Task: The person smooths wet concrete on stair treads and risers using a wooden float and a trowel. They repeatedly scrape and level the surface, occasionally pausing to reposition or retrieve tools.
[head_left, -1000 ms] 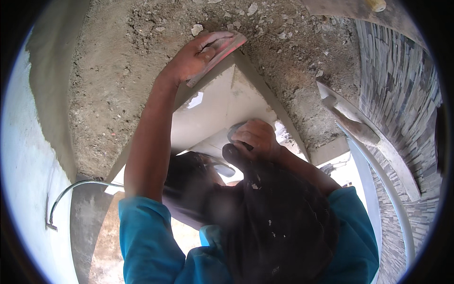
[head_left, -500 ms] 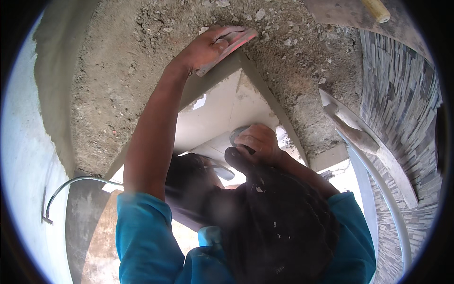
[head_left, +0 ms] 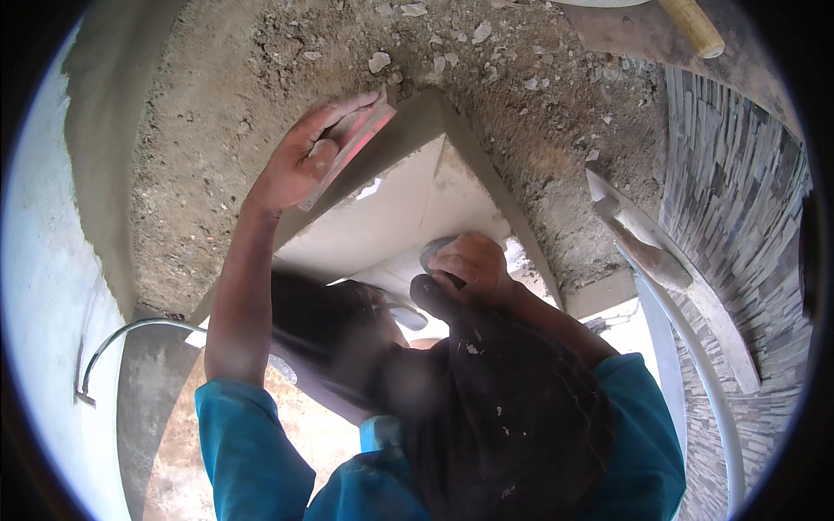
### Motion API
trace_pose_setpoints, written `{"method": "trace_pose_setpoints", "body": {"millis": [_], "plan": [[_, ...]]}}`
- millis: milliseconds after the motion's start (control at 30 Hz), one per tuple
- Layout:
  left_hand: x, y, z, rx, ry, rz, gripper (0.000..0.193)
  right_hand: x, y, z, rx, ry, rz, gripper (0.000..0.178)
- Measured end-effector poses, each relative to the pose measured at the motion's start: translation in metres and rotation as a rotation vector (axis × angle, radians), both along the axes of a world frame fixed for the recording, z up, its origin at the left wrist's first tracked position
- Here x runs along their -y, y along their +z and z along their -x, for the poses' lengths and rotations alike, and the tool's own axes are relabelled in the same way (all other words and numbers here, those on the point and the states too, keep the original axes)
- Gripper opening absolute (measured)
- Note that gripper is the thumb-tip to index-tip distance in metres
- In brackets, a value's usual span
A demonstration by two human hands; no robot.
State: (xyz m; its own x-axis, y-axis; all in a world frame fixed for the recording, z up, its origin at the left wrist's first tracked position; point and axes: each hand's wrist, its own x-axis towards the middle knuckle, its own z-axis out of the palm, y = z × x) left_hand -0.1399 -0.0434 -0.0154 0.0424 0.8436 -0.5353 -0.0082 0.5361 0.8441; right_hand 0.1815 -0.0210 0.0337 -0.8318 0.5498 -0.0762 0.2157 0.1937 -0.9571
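Note:
My left hand [head_left: 300, 161] grips a flat, narrow plastering float [head_left: 358, 139] with a reddish face, fingers stretched along its back. The float lies along the left side of a smooth grey mortar edge [head_left: 426, 117] that comes to a corner; its exact contact is hard to see. Near my bent leg in dark trousers [head_left: 512, 399], my right hand [head_left: 473, 265] is closed, with a dark rounded thing [head_left: 434, 250] peeking out behind it. Whether the fingers hold that thing is hidden. Pale tiles [head_left: 391, 208] lie inside the corner.
Rough rubble ground [head_left: 208, 174] surrounds the corner. At the right, a long float with a handle [head_left: 665, 260] leans beside a pale hose [head_left: 699, 347] and a stacked-stone wall [head_left: 738, 191]. A wooden handle [head_left: 695, 30] shows at the top right; a thin bent pipe [head_left: 113, 339] stands left.
My left hand has drawn the float back along the mortar edge, away from the corner tip, toward the lower left. My right hand has barely moved.

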Motion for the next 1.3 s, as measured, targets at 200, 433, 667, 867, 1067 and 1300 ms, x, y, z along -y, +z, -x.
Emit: {"method": "trace_pose_setpoints", "body": {"millis": [200,433,667,867,1067,1300], "plan": [[-0.083,-0.016,-0.046,-0.041,-0.194,-0.16,0.071,-0.006,0.002,0.001,0.016,0.036,0.008,0.017],[-0.001,0.014,-0.018,0.087,-0.088,-0.023,0.071,-0.006,0.001,-0.001,0.027,0.041,0.022,0.017],[0.035,0.01,0.004,-0.073,-0.018,0.003,0.072,0.002,-0.001,-0.001,-0.001,0.005,-0.017,0.016],[-0.055,-0.012,-0.042,-0.042,-0.164,-0.092,0.066,0.002,-0.001,0.0,-0.003,0.001,-0.009,0.015],[0.046,0.035,0.019,0.031,-0.228,0.167,0.075,-0.001,0.0,0.001,0.009,0.005,0.012,0.016],[0.101,0.158,0.039,0.421,0.526,0.193,0.061,-0.02,0.013,0.011,0.05,-0.019,0.435,0.021]]}}
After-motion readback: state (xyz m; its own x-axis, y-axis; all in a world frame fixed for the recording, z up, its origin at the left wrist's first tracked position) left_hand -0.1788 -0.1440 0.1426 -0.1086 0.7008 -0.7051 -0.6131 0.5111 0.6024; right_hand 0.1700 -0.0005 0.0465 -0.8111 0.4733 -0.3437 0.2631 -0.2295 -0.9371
